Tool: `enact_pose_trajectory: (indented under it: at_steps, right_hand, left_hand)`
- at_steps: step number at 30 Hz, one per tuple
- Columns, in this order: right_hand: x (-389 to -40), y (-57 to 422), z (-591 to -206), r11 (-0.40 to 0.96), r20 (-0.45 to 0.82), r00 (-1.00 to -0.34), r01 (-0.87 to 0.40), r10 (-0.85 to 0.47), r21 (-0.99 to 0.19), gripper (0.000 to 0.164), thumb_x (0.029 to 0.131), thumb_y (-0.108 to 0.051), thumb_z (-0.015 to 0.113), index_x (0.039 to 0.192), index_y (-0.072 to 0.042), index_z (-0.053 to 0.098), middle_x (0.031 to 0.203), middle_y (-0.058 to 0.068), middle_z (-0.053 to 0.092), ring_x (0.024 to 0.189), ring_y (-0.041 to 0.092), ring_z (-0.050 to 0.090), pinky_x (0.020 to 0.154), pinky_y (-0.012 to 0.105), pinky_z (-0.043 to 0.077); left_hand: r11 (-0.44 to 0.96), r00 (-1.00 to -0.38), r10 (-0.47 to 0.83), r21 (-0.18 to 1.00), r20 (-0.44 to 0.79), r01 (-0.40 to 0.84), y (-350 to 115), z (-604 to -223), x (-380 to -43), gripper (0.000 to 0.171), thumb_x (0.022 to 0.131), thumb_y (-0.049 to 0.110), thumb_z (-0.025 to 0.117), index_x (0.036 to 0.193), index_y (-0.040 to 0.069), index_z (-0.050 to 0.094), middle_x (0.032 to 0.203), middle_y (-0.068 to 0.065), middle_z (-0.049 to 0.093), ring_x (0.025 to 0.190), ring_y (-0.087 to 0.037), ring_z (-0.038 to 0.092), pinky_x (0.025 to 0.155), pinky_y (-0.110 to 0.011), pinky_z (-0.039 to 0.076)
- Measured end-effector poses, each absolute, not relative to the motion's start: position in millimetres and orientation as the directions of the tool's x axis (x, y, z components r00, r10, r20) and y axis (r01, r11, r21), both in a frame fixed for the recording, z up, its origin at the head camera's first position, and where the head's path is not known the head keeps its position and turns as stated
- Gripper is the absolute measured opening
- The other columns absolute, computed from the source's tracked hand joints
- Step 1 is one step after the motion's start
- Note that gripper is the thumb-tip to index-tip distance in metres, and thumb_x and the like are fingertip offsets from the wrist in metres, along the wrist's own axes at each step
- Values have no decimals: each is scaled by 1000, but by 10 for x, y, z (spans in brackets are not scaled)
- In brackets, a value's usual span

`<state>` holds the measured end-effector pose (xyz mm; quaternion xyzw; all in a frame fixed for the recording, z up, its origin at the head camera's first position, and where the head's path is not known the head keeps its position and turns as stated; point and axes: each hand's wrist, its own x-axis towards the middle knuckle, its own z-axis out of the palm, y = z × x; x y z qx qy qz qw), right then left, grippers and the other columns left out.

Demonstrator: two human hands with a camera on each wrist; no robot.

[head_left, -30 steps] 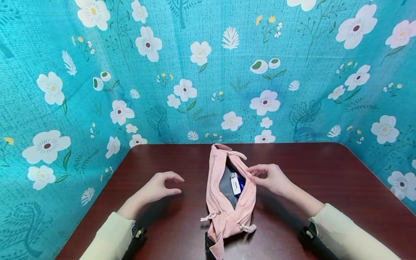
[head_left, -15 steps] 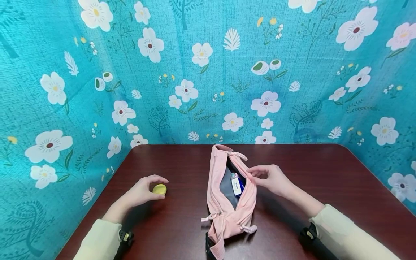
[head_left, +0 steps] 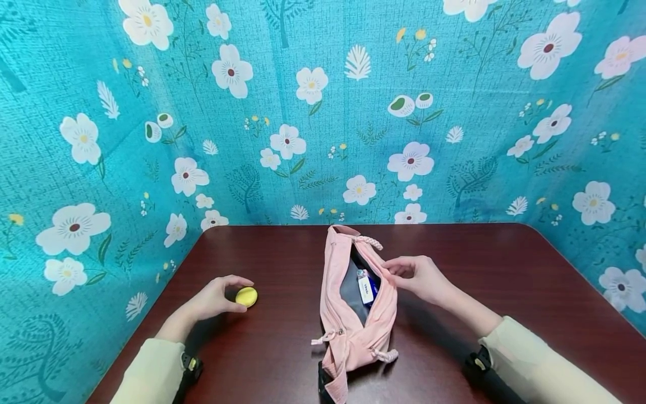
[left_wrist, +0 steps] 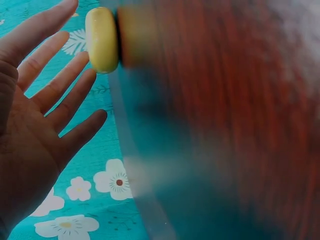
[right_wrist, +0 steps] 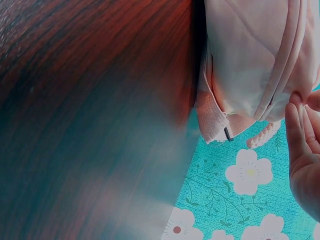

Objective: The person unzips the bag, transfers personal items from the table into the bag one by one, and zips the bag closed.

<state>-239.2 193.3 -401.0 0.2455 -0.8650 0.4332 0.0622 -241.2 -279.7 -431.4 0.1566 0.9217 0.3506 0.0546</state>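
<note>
A small round yellow object [head_left: 247,297], smooth with rounded edges, lies on the dark wooden table [head_left: 282,348]; its kind is unclear. My left hand [head_left: 214,297] is just left of it, thumb and index finger on either side of its near part. In the left wrist view the fingers [left_wrist: 75,105] are spread and fairly straight, and contact with the yellow object is hard to tell. My right hand [head_left: 416,278] pinches the right edge of the opening of a pink waist bag [head_left: 333,292]. The bag is unzipped, with a grey lining.
Inside the bag sits a white-and-blue packet [head_left: 367,289] with printed lettering. White cords [head_left: 386,355] hang from the bag, and a black buckle [head_left: 323,381] lies at its near end. A teal floral cloth [head_left: 313,112] hangs behind the table.
My left hand has moved left and back, bringing the yellow object into view on the table. The right hand keeps its pinch on the bag's edge.
</note>
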Motion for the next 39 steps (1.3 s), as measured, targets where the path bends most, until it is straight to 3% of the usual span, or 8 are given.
enact_pose_trajectory:
  at_steps: [8, 15, 21, 30, 39]
  right_hand:
    - [-2395, 1923, -4003, 524, 301, -883, -458, -359, -718, 25, 77, -20, 71, 100, -13, 67, 74, -6, 63, 65, 9, 59, 59, 25, 48]
    - [-2220, 1827, -3756, 511, 300, -878, -465, -374, -723, 23, 78, -9, 69, 100, -3, 66, 75, 5, 64, 65, 18, 60, 58, 27, 48]
    - [-2169, 1802, -3677, 506, 310, -867, -483, -390, -715, 23, 78, -6, 68, 100, 0, 65, 76, 6, 64, 65, 19, 60, 58, 26, 48]
    - [-2381, 1913, -3986, 523, 298, -882, -459, -365, -718, 25, 77, -22, 71, 101, -13, 68, 74, -6, 63, 65, 8, 59, 59, 25, 48]
    - [-2397, 1939, -4009, 508, 322, -870, -482, -373, -713, 24, 77, -25, 71, 99, -15, 68, 74, -8, 63, 65, 9, 59, 60, 25, 48]
  left_hand:
    - [717, -938, 344, 654, -34, 239, -2779, -4340, -2462, 52, 65, 14, 80, 112, 19, 59, 109, -2, 55, 97, -24, 47, 79, -39, 47]
    - [762, -950, 307, 614, -61, 207, -2751, -4365, -2493, 50, 65, 4, 78, 109, 22, 61, 108, 1, 56, 97, -22, 47, 81, -40, 45]
    - [779, -953, 297, 593, -66, 201, -2743, -4373, -2494, 49, 66, 2, 77, 108, 22, 62, 108, 1, 56, 97, -22, 47, 84, -43, 44]
    - [722, -925, 379, 630, -15, 285, -2627, -4275, -2475, 49, 68, 8, 77, 113, 19, 57, 107, 1, 54, 91, -21, 50, 77, -35, 48]
    - [599, -872, 475, 682, 119, 420, -2315, -4039, -2436, 51, 71, 9, 75, 117, 16, 55, 106, 5, 54, 90, -18, 52, 74, -30, 49]
